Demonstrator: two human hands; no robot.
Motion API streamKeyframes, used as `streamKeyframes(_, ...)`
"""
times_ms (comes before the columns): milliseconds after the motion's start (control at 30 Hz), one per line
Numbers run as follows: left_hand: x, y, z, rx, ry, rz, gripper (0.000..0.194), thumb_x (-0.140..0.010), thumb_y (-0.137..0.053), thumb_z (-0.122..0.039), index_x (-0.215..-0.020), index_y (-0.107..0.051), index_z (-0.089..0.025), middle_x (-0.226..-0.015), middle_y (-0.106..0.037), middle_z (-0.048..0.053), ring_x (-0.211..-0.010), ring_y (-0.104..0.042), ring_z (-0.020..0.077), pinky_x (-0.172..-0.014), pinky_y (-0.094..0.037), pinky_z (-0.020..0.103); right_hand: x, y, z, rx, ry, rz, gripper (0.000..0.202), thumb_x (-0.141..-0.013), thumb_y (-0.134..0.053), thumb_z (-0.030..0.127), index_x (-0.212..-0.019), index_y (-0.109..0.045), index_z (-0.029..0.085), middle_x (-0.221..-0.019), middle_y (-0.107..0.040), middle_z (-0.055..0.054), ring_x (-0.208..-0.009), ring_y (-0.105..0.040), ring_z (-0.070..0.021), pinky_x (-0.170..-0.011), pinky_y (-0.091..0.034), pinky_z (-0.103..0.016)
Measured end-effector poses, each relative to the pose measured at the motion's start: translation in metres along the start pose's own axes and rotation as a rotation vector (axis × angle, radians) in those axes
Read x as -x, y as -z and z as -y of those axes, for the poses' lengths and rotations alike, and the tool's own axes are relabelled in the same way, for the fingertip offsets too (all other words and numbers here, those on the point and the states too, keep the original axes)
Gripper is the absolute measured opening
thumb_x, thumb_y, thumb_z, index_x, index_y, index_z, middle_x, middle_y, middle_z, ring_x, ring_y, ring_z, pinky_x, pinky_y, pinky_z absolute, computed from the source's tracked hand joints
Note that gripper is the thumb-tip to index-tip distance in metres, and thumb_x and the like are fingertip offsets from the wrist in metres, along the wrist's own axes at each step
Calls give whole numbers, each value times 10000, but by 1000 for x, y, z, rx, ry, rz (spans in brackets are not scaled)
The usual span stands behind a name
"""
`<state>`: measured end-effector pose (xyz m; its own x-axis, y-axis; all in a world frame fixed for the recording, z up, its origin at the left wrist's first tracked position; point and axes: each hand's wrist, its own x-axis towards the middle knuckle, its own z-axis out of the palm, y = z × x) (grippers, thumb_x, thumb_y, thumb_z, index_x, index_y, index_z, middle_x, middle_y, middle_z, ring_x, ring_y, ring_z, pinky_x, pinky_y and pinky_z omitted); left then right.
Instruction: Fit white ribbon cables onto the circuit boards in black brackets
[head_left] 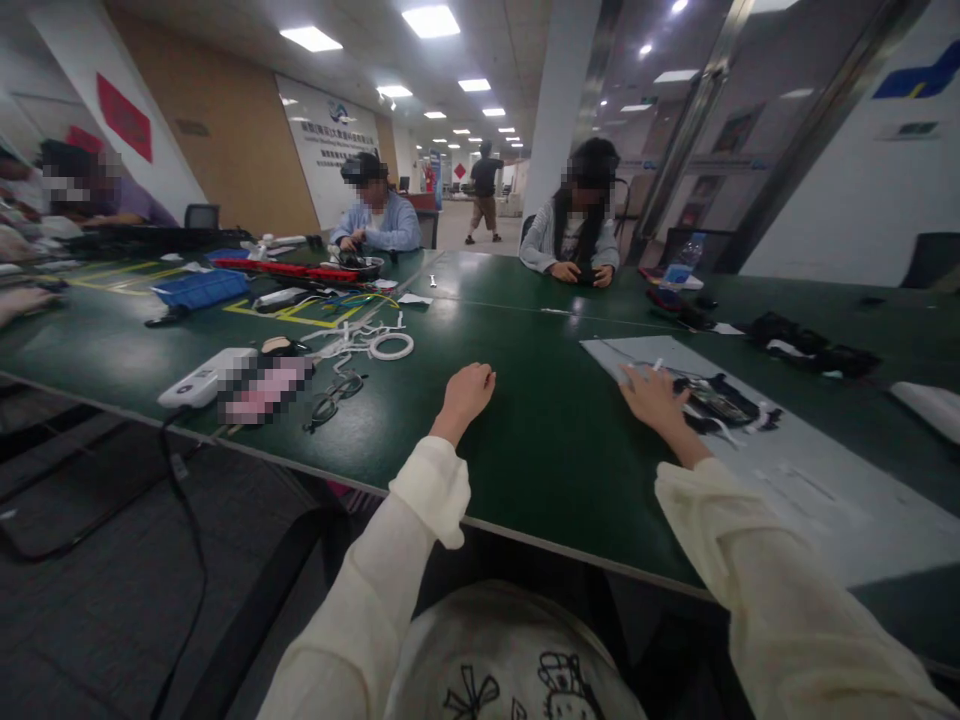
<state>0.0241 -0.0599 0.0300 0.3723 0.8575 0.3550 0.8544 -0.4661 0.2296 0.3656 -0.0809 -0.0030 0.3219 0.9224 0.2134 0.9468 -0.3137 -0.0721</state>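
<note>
My left hand [469, 395] rests on the green table [555, 440], its fingers curled together; whether anything is inside them is hidden. Over the left edge of a pale grey sheet [795, 490], my right hand [657, 402] has its fingers spread. A small white piece [658, 365] shows at its fingertips, and I cannot make out whether it is gripped. Just right of that hand, a dark device with exposed parts [724, 400] and white strips lies on the sheet. Eyeglasses [334, 400] and a white ring [391, 346] lie left of my left hand.
A white power bank [206, 378] with a black cable and a blue tray [204, 290] are at the left. Two people sit across the table. Another person stands farther back. A bottle [686, 258] and black items [814, 345] sit at the right.
</note>
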Motion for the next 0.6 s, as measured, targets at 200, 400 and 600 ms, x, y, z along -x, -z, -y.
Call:
streamKeyframes(200, 1, 1, 0, 17, 2, 53, 292, -936, -319, -281, -875, -580, -163, -892, -607, 62, -811, -580, 162, -699, -443, 269, -12, -7, -55, -10, -126, -53, 473, -903, -276, 425, -1331, -418, 283, -1394, -297, -162, -1291, -177, -399, -916, -172, -681)
streamKeyframes(400, 1, 0, 1, 20, -1, 74, 287, -928, -334, -276, -868, -588, -158, -906, -624, 67, -800, -596, 160, -686, -463, 267, -23, -11, -87, -12, -224, -71, 479, -896, -257, 411, -1317, -448, 284, -1401, -283, -165, -1312, -114, -396, -904, -175, -648)
streamKeyframes(600, 0, -2, 1, -11, -4, 104, 297, -924, -326, -276, -891, -598, -163, -926, -634, 85, -832, -608, 183, -734, -471, 302, -36, -13, -107, -83, -347, -82, 504, -867, -278, 418, -1292, -495, 260, -1396, -294, -188, -1309, -128, -417, -894, -143, -664)
